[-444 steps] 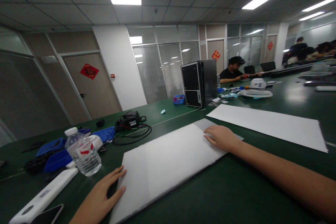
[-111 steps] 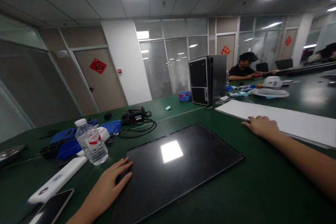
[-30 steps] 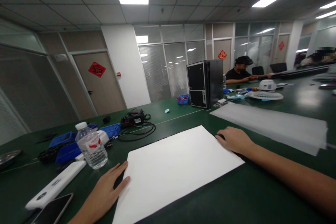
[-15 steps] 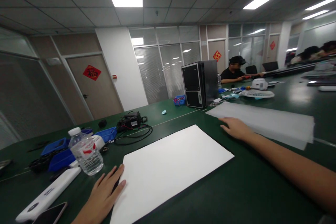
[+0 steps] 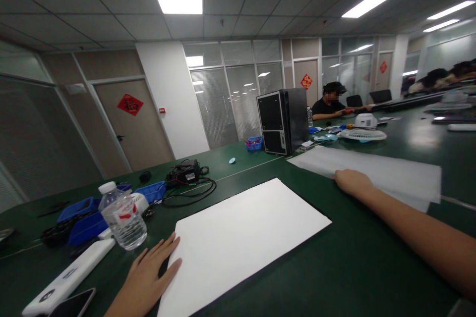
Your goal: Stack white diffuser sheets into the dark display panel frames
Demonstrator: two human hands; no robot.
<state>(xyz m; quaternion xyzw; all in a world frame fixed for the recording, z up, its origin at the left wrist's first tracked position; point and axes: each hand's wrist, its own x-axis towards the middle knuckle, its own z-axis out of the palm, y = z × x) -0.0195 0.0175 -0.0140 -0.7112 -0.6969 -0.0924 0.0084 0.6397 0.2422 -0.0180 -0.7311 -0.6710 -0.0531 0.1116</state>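
A white sheet of paper (image 5: 245,237) lies flat on the green table, with a thin dark edge showing along its far and right sides. My left hand (image 5: 147,272), fingers spread, rests at the paper's left edge, fingertips and thumb on it. Over to the right, my right hand (image 5: 353,182) is closed at the near edge of a translucent white sheet (image 5: 401,173), knuckles up. Its fingertips are tucked out of sight against that sheet, which lies with a second layer showing at its lower right.
Left of the paper stand a water bottle (image 5: 122,218), a long white device (image 5: 70,272), a phone (image 5: 74,304) and blue trays (image 5: 87,228). Behind are a black adapter with cables (image 5: 188,173) and a computer tower (image 5: 282,121). A person (image 5: 329,101) sits beyond a white fan (image 5: 362,133).
My right hand has slid right along the translucent sheet's near edge, and its stretched fingers have closed there. My left hand stays at the paper's edge, barely shifted.
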